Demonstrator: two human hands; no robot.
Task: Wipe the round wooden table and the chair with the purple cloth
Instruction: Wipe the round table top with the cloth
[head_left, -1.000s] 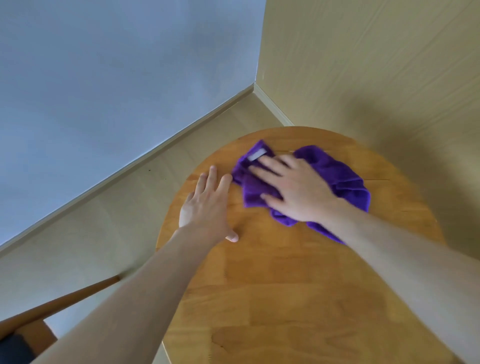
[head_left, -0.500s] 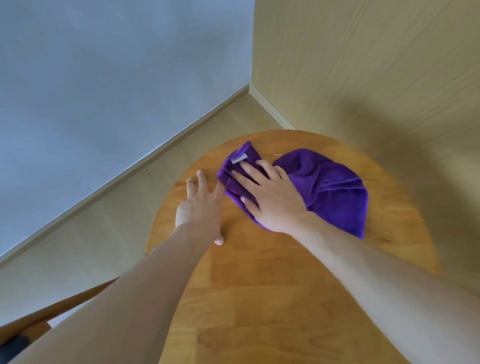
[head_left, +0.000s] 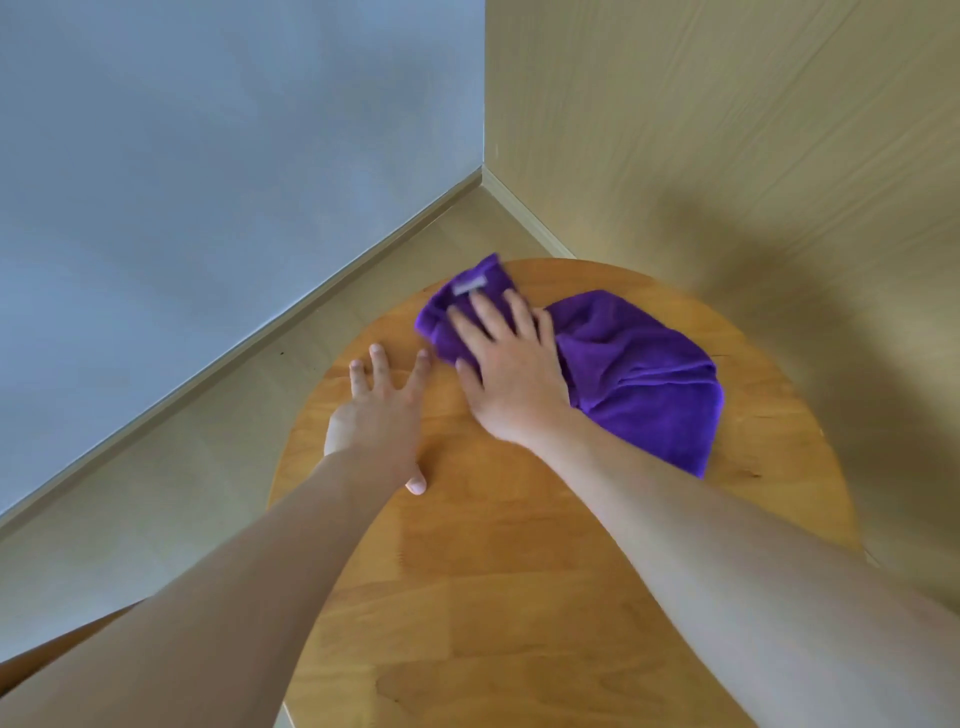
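Note:
The round wooden table (head_left: 519, 561) fills the lower middle of the head view. A crumpled purple cloth (head_left: 639, 379) with a small grey label lies on its far part, reaching the far left rim. My right hand (head_left: 506, 366) presses flat on the cloth's left half, fingers straight and spread. My left hand (head_left: 382, 413) rests flat on the bare wood just left of it, fingers spread toward the table's left edge. A curved brown wooden piece of the chair (head_left: 57, 647) shows at the bottom left, mostly hidden behind my left forearm.
The table stands in a room corner: a grey-blue wall (head_left: 208, 182) on the left, a beige wood-grain wall (head_left: 727, 130) on the right, close behind the table. Pale floor (head_left: 171, 467) lies to the left of the table.
My right hand has slid the cloth left and toward the table's far left rim. My left hand has shifted slightly left, staying flat on the wood.

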